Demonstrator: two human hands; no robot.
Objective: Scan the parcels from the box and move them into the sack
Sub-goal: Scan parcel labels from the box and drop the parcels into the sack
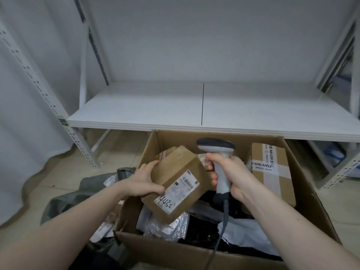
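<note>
Tilting above the open box (303,184), the brown parcel (176,180) is clasped by the left hand (145,180) beside the scanner (219,162) gripped by the right hand (231,172); its label, angled away from that grip, could be misread.
</note>
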